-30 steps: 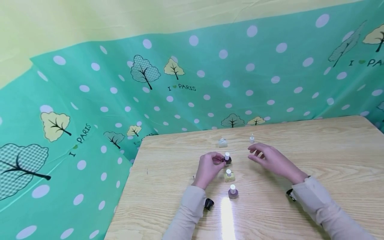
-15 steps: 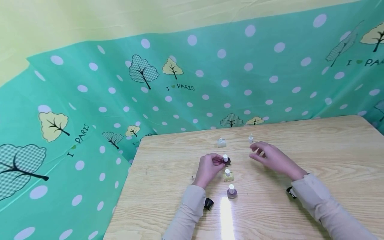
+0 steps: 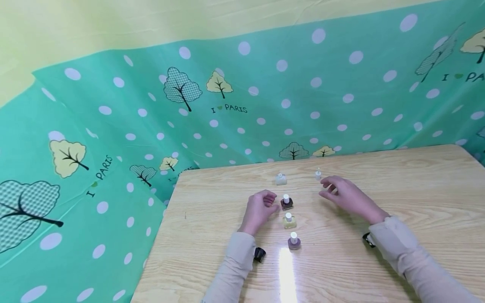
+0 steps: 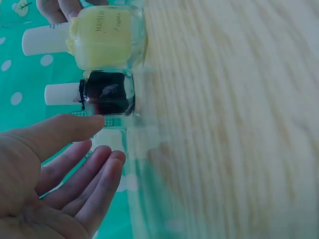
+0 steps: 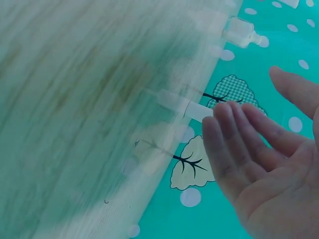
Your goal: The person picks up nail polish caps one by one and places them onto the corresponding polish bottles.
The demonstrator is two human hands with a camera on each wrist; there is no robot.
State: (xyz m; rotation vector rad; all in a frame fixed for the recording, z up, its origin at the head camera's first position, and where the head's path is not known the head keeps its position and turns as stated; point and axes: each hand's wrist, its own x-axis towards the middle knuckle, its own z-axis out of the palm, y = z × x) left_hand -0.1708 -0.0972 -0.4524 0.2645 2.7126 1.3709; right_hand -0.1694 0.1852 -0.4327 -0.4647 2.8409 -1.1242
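Just left of a dark nail polish bottle (image 3: 287, 204) with a white cap is my left hand (image 3: 260, 210), fingers loosely bent and holding nothing. In the left wrist view, the thumb lies close to that upright dark bottle (image 4: 107, 94). My right hand (image 3: 346, 197) hovers, relaxed and holding nothing, near a white nail polish cap (image 3: 318, 173) standing with its brush up. The right wrist view shows this cap (image 5: 197, 110) beyond the fingertips. A clear, capless bottle (image 3: 281, 181) stands at the back. Nearer are a yellow polish bottle (image 3: 289, 223) and a purple one (image 3: 294, 243), both capped.
The bottles form a rough row on the wooden table (image 3: 212, 261). A polka-dot cloth (image 3: 242, 122) hangs behind and left of it. A black object (image 3: 259, 254) shows beside the left sleeve, another black object (image 3: 367, 240) at the right wrist.
The left hand has let go of the dark bottle and drawn slightly left. The right hand has shifted a little to the right. The bottles stand as before.
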